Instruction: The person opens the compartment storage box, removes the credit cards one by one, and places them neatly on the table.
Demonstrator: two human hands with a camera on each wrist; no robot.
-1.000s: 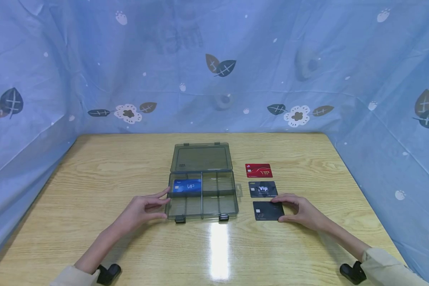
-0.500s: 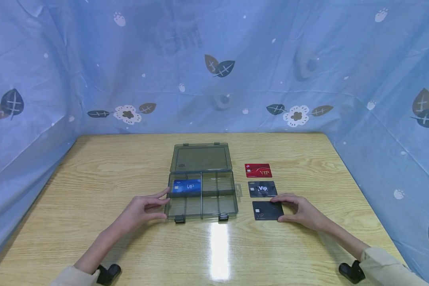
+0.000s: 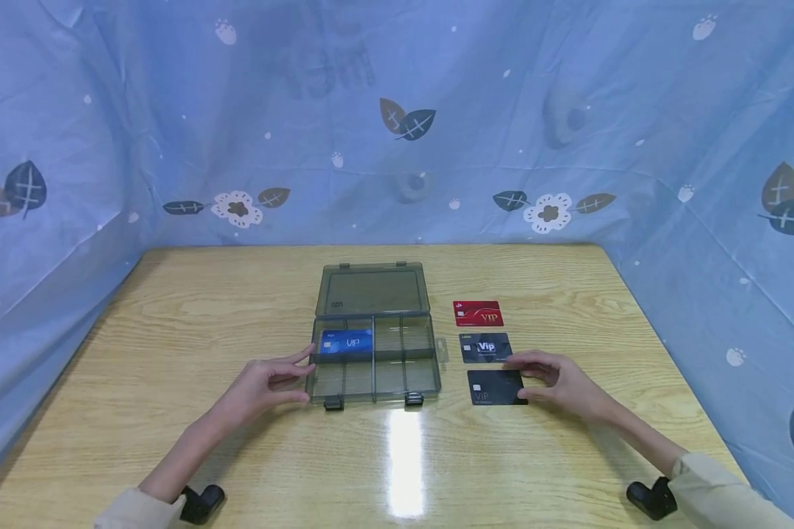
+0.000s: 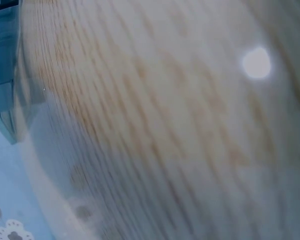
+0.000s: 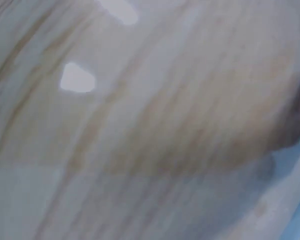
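On the table lies a smoky translucent divided box (image 3: 406, 378), its lid folded back. A blue VIP card (image 3: 347, 342) rests in its upper left compartment. My left hand (image 3: 265, 386) touches the box's left wall with spread fingers, thumb near the front left corner. To the right of the box, a black VIP card (image 3: 490, 387) lies flat on the table. My right hand (image 3: 562, 386) is at that card's right end, fingertips near its upper right corner and thumb at its right edge. Above it in the column are a dark grey Vip card (image 3: 487, 347) and a red VIP card (image 3: 478, 314).
Black latches (image 3: 413, 399) project from the box's front edge, and a clear hang tab (image 3: 442, 350) sticks out on its right side. A blue patterned cloth (image 3: 397, 169) encloses the wooden table (image 3: 205, 294) at the back and sides. Both wrist views show mostly blurred tabletop.
My right hand's fingertips and thumb have shifted slightly up from the black card, baring its lower right corner. The left hand, box and cards stay put.
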